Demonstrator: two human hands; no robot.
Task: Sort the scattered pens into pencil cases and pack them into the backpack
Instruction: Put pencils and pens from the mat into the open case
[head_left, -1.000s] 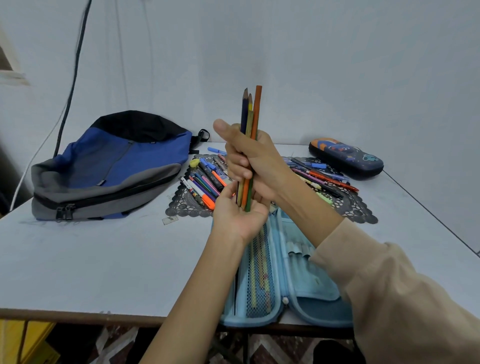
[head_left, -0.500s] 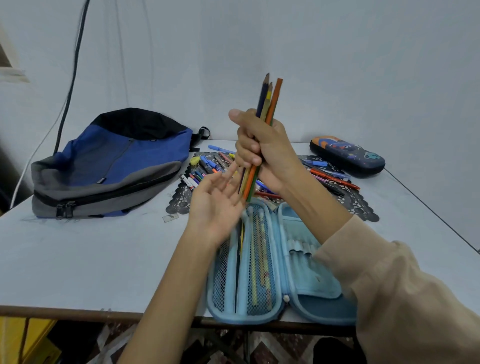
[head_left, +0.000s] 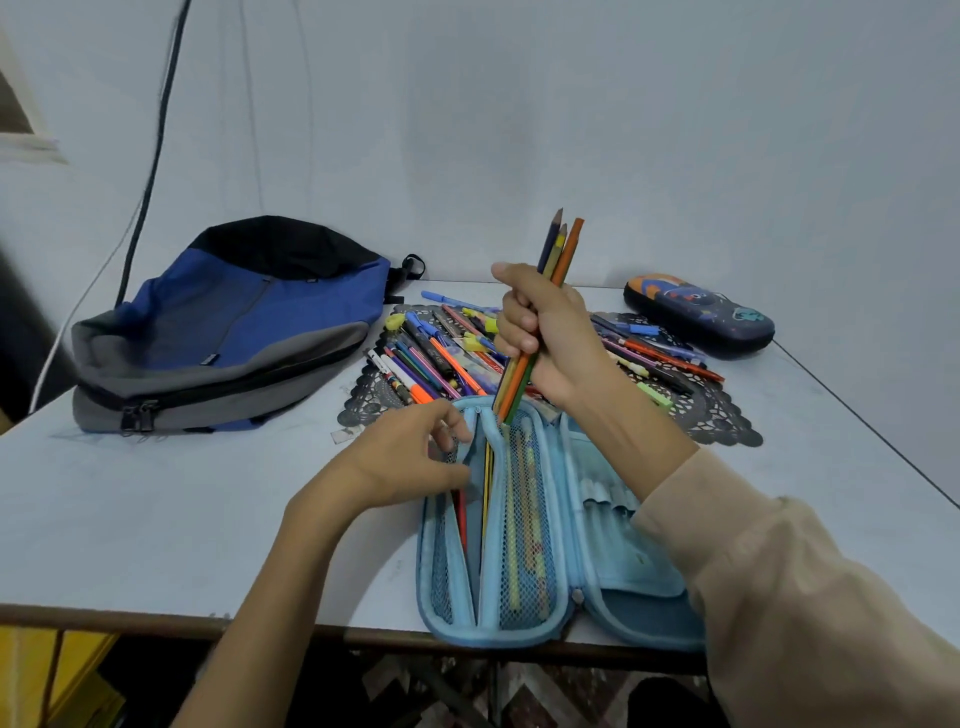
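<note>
Sorting is barely begun: the right hand grips a bundle of wooden coloured pencils above the open light-blue fabric pencil case, whose mesh pocket the left hand pinches apart. A few pencils sit inside. Most scattered pens lie on the white desk, and the dark printed hard case and blue-and-grey backpack look closed.

two pencil cases are showing, a light blue case and a dark case; one backpack is showing.

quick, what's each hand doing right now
Left hand: fingers curled on the blue pencil case; grip unclear.
Right hand: closed on coloured pencils.
</note>
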